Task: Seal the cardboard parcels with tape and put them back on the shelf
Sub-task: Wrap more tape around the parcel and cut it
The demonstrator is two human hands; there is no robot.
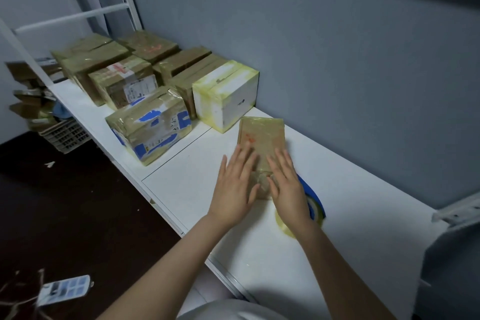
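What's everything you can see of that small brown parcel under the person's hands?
The small parcel is a flat brown cardboard box wrapped in glossy yellowish tape, with a faint red mark on top. It lies flat on the white shelf top, close to a white box. The left hand and right hand rest on its near end, fingers straight. A tape roll lies by its near right corner.

I can read nothing here: the shipping label (140, 88) on the taped parcel (114, 80) at centre left is too blurred.
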